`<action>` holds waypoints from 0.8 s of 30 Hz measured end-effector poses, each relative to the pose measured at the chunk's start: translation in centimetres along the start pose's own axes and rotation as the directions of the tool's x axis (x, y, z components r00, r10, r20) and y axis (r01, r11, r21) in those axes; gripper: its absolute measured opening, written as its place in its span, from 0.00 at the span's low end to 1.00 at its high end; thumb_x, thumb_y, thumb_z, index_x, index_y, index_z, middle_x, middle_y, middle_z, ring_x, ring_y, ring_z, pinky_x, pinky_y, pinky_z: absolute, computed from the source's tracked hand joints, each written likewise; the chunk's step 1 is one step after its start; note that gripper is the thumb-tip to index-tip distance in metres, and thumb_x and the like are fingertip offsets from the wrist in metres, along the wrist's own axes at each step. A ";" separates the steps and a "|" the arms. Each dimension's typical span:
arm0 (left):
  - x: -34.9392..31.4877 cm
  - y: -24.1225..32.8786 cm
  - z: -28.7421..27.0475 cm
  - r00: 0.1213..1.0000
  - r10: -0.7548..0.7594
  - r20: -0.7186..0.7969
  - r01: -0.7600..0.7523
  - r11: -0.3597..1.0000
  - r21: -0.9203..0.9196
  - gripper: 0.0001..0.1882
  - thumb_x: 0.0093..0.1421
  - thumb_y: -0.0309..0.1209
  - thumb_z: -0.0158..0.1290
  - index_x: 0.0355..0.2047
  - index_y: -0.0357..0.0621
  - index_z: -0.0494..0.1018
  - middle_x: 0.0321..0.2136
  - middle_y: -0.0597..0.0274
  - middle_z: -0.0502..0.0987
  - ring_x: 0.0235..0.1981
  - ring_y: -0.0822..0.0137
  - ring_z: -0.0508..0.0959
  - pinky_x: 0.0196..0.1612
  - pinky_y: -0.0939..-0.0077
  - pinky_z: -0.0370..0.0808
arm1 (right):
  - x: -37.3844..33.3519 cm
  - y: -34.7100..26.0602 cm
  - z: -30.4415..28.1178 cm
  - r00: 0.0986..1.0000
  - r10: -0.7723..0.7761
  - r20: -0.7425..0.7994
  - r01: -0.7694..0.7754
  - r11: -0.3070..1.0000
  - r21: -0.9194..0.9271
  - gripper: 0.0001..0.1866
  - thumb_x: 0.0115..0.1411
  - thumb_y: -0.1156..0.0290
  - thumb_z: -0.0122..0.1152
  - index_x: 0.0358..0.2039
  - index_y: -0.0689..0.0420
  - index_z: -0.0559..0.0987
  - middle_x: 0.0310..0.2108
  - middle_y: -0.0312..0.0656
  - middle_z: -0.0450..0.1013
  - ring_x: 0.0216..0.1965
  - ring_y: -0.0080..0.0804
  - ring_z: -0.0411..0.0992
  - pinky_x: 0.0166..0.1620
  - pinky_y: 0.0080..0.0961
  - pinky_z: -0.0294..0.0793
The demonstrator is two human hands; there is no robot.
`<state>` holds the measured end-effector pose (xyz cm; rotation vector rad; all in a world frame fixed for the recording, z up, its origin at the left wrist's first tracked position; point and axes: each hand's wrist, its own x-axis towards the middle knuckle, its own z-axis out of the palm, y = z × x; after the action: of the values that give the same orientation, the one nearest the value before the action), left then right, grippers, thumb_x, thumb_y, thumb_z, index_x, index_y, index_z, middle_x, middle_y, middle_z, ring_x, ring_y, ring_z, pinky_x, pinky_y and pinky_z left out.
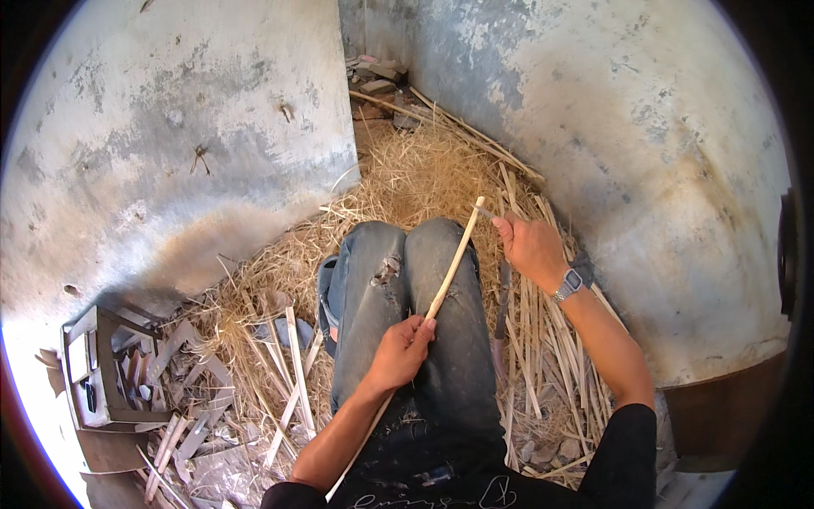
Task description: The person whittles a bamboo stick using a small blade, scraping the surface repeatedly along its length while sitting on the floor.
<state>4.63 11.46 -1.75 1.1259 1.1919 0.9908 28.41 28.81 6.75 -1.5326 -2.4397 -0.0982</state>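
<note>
My left hand (398, 352) is closed around a long, pale wooden stick (451, 270), which slants up and away over my right thigh. Its near end runs back beneath my left forearm. At the stick's far tip, a small knife blade (486, 211) meets the wood. My right hand (532, 250) grips that knife, and its handle is hidden inside the fingers. Beneath both hands are my knees in worn, torn jeans (373, 288).
Curly wood shavings (424, 165) pile up ahead and around my legs. Long split strips (551, 339) lie to the right, beside a narrow dark tool (503, 310). On the left stands a small wooden frame (102, 365) among scraps. Peeling walls (212, 102) close in on both sides.
</note>
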 end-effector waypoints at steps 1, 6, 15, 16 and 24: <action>0.1 -0.3 0.1 0.999 -0.024 0.039 0.028 0.994 -0.103 0.20 0.79 0.43 0.45 0.32 0.44 0.69 0.16 0.76 0.64 0.16 0.81 0.60 0.21 0.79 0.56 | 0.1 0.1 -0.4 1.000 -0.001 -0.021 0.002 0.999 0.052 0.28 0.77 0.49 0.44 0.29 0.58 0.77 0.12 0.47 0.69 0.15 0.49 0.71 0.21 0.44 0.69; 0.6 -0.7 0.3 0.993 -0.055 0.106 0.084 0.954 -0.286 0.20 0.80 0.43 0.40 0.33 0.45 0.69 0.15 0.76 0.60 0.15 0.80 0.56 0.21 0.79 0.54 | -0.2 -1.6 -1.2 0.998 0.024 -0.060 -0.004 0.951 0.310 0.30 0.76 0.48 0.47 0.34 0.60 0.85 0.12 0.47 0.68 0.14 0.47 0.68 0.20 0.42 0.65; 0.4 -0.4 0.3 0.992 -0.064 0.110 0.092 0.957 -0.277 0.22 0.80 0.46 0.40 0.34 0.43 0.69 0.14 0.76 0.58 0.14 0.79 0.56 0.20 0.80 0.55 | 0.4 -2.2 0.0 0.956 0.046 -0.291 0.123 0.836 0.535 0.09 0.66 0.74 0.68 0.45 0.62 0.86 0.33 0.50 0.84 0.19 0.28 0.75 0.22 0.25 0.67; 0.5 -0.3 0.4 0.991 -0.062 0.122 0.096 0.952 -0.292 0.22 0.80 0.46 0.40 0.34 0.43 0.69 0.14 0.76 0.58 0.14 0.80 0.56 0.20 0.80 0.55 | 0.4 -1.8 1.1 0.935 0.001 -0.355 0.201 0.823 0.531 0.12 0.65 0.76 0.67 0.49 0.61 0.85 0.35 0.51 0.84 0.22 0.28 0.77 0.24 0.23 0.70; 0.3 0.8 0.2 0.982 -0.143 0.121 0.174 0.934 -0.311 0.22 0.80 0.47 0.40 0.34 0.43 0.69 0.13 0.77 0.57 0.13 0.80 0.55 0.19 0.82 0.55 | -0.1 -2.8 1.7 0.879 -0.118 -0.462 0.368 0.783 0.501 0.14 0.65 0.82 0.64 0.50 0.60 0.86 0.36 0.52 0.85 0.32 0.28 0.84 0.32 0.22 0.79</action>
<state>4.89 11.83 -1.03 0.7972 0.9841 0.9541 25.64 27.78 5.33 -0.8139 -2.0446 0.2372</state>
